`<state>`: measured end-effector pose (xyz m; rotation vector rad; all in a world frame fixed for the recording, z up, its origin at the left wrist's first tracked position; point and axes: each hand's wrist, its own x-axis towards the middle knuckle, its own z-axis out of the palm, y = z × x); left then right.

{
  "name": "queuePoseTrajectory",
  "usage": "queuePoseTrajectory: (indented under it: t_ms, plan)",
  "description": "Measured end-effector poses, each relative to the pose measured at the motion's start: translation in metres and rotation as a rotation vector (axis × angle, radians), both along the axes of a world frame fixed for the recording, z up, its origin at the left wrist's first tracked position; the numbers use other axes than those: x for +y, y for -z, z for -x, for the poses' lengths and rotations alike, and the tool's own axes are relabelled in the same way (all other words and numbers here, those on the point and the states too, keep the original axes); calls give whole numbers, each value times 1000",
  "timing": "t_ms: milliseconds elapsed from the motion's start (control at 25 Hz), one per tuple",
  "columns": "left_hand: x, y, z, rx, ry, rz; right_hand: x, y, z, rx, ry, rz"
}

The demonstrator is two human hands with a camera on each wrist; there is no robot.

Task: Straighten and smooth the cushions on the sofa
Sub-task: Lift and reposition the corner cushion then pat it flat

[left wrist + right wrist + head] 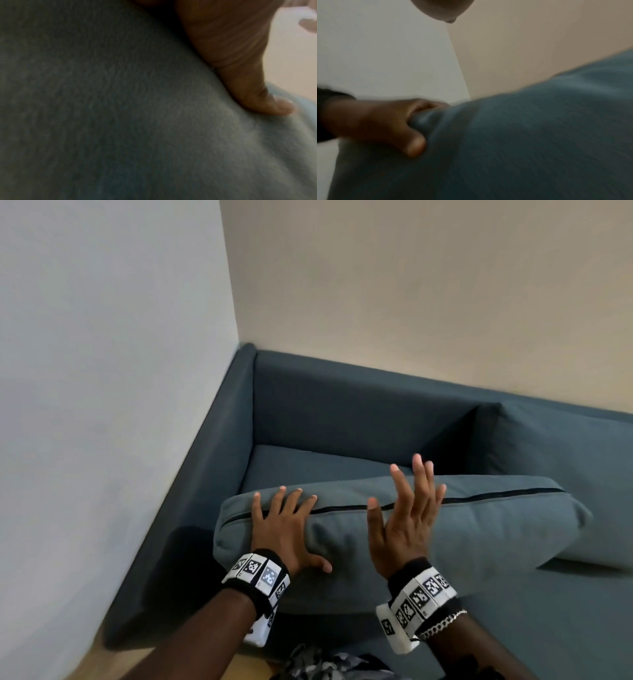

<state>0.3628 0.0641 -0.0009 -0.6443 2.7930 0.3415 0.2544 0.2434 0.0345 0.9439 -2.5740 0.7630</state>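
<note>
Blue-grey rectangular fabric cushion with black zip (pixel 479 529) is seen lying across the seat of the dark blue-grey fabric sofa (pixel 342 402), set in the wall corner. Left hand (pixel 284 529) is pressed flat on the cushion's 9 o'clock end, grip wide, fingers spread, thumb on fabric. Right hand (pixel 404 518) is held above the cushion's middle, grip wide, nothing held, blurred
</note>
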Motion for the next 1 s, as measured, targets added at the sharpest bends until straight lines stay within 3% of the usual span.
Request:
queuePoseTrajectory:
  t_ms: [120, 160, 240, 320, 400, 440, 560, 600, 640, 760, 840, 880, 960, 1000]
  plan:
    - [-5, 0, 4, -6, 8, 9, 25, 41, 10, -328, -107, -689]
    - [-4, 0, 5, -14, 22, 19, 30, 43, 17, -393, -139, -771]
    - [-3, 0, 8, -37, 39, 26, 25, 24, 25, -401, -122, -520]
    - [-1, 0, 11, -49, 45, 31, 20, -5, 24, -163, -48, -99]
    - [0, -3, 14, -52, 44, 35, 24, -6, 27, 22, 27, 46]
    - [0, -4, 16, -52, 40, 39, 26, 6, 30, -14, 22, -69]
    - [9, -4, 19, -55, 58, 38, 37, 49, 37, -428, -106, -719]
    - [12, -4, 19, -58, 60, 38, 36, 48, 43, -471, -118, -754]
    - [14, -4, 21, -64, 59, 40, 35, 40, 48, -454, -109, -668]
    - [20, -6, 26, -45, 29, 43, 38, -4, 52, -189, -10, -92]
    - [30, -9, 31, 1, 22, 32, 62, -6, 59, -11, 119, 79]
    - [37, -10, 34, 31, 32, 32, 74, 3, 66, -36, 159, -28]
    - [54, -10, 42, 55, 82, 37, 99, 37, 79, -324, 78, -509]
    - [64, -10, 45, 46, 103, 46, 112, 51, 89, -442, 18, -656]
